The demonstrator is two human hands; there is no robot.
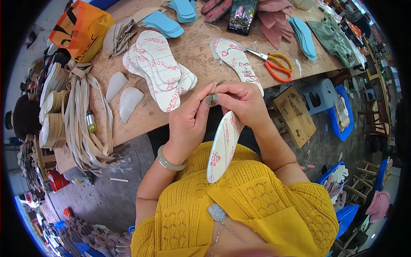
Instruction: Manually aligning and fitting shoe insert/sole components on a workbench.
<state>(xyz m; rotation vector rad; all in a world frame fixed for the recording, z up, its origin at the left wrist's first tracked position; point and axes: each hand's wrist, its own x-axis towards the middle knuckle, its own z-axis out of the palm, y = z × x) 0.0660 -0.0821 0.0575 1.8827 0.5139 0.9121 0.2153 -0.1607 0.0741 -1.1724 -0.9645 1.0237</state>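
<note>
A white insole with red print and a bluish edge hangs tilted below my hands, over my lap. My right hand is closed on its upper end. My left hand is closed too, thumb and fingertips pinched against those of the right. Between the fingertips shows a bit of narrow tan strip; most of it is hidden by the fingers. Just beyond my left hand, a fanned pile of similar white insoles lies on the wooden table. Past my right hand lies a single white insole with handwritten marks.
Scissors with orange and yellow handles lie right of the single insole. A phone stands at the back between red pieces. Blue insoles, an orange bag and hanging beige strips are left. A wooden stool stands right.
</note>
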